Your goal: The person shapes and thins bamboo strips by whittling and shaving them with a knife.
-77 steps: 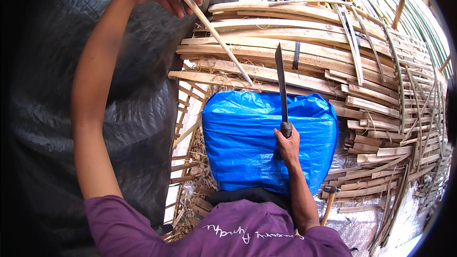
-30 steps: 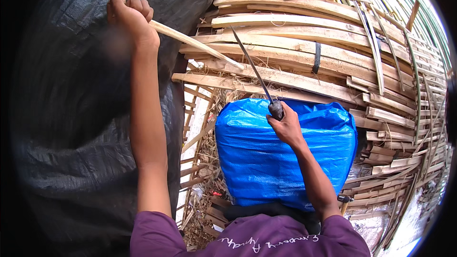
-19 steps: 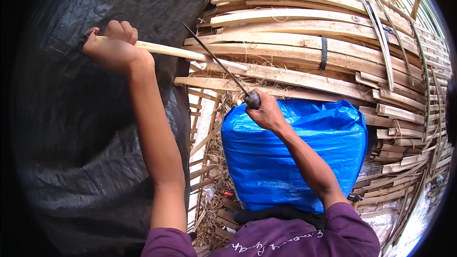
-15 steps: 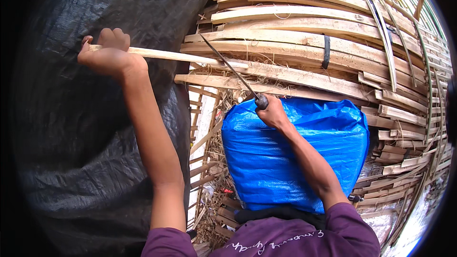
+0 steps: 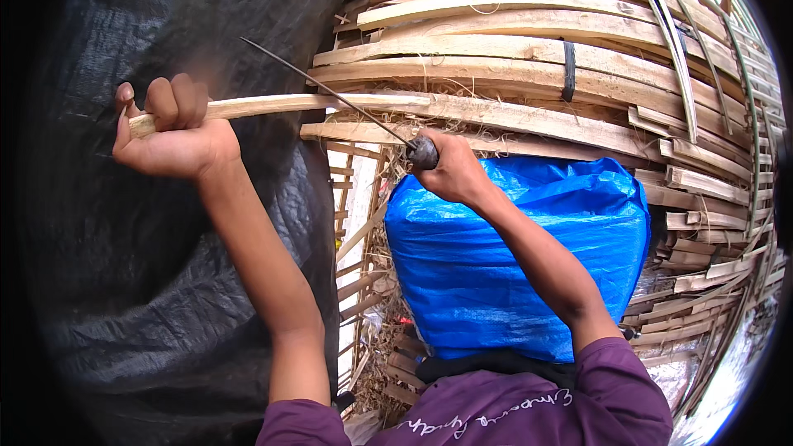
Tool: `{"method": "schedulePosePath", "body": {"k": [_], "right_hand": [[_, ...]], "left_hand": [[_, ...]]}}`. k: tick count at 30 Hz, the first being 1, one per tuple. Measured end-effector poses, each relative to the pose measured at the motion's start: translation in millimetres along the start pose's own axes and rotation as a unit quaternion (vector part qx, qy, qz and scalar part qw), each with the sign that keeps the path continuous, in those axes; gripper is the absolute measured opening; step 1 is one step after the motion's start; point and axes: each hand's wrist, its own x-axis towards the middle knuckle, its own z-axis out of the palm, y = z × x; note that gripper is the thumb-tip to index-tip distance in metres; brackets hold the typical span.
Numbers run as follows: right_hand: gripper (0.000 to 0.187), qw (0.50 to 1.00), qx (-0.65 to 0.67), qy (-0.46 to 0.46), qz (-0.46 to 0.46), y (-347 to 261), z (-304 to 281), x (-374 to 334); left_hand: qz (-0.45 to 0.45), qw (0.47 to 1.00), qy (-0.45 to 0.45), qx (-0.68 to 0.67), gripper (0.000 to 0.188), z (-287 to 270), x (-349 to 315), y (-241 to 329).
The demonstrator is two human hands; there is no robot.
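My left hand [image 5: 171,134], at the left over the black sheet, is closed round the end of a pale strip, apparently split bamboo [image 5: 277,104]. The strip runs right toward the stack, its far end lying along the top of other strips. In my right hand [image 5: 453,167], above the blue cover's upper edge, is the dark round handle of a long knife [image 5: 322,87]. The thin blade slants up and left, crossing the held strip in view. Whether its edge touches the strip, I cannot tell.
Stacked bamboo strips [image 5: 496,70] fill the upper right, one bundle bound with a black band [image 5: 568,70]. A blue plastic-covered bulk [image 5: 512,264] lies before me. Black sheeting [image 5: 157,297] covers the left side. Shavings and a slatted frame [image 5: 357,285] lie between.
My right hand and the knife have moved left and up along the strip. My left hand has shifted slightly left and down, its fingers still round the strip.
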Motion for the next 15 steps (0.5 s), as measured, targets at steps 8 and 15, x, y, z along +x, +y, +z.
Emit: {"method": "schedulePosePath", "body": {"k": [8, 15], "right_hand": [[0.017, 0.983, -0.094, 0.022, 0.159, 76.5, -16.2, -20.5], [0.015, 0.999, -0.035, -0.015, -0.027, -26.4, -8.0, -3.7]], "left_hand": [[-0.009, 1.0, 0.005, -0.008, 0.019, 10.0, -4.9, 0.1], [-0.013, 1.0, -0.021, -0.013, 0.023, 9.7, -9.4, 2.0]]}}
